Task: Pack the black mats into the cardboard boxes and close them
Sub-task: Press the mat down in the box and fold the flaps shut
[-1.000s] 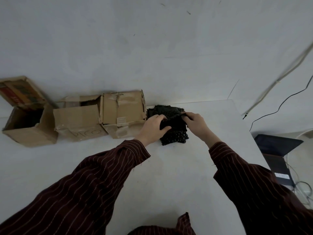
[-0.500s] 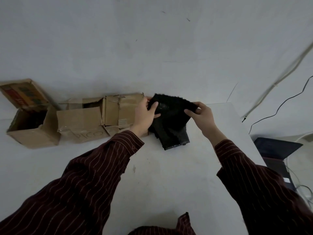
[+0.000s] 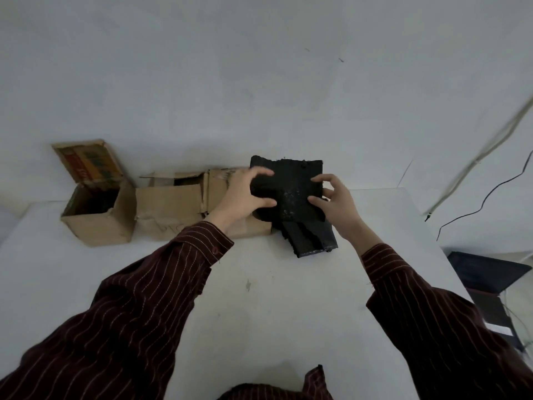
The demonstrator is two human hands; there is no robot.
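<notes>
A black mat (image 3: 291, 186) is held up above the table, its face toward me. My left hand (image 3: 245, 194) grips its left edge, thumb and fingers wrapped around it. My right hand (image 3: 336, 206) touches its right edge with the fingers spread. More black mats (image 3: 313, 239) lie stacked on the table just below. Three cardboard boxes stand in a row at the left: an open box (image 3: 98, 220) with its lid raised and something dark inside, a middle box (image 3: 167, 212) with loose flaps, and a third box (image 3: 219, 186) partly hidden behind my left hand.
The white table (image 3: 274, 298) ends at a right edge near my right sleeve. Beyond that edge stand dark equipment (image 3: 487, 272) and cables (image 3: 490, 192) along the wall. A white wall rises right behind the boxes.
The top mat has been lifted off the stack and raised upright between both hands. My view has shifted slightly, with the boxes now lower left.
</notes>
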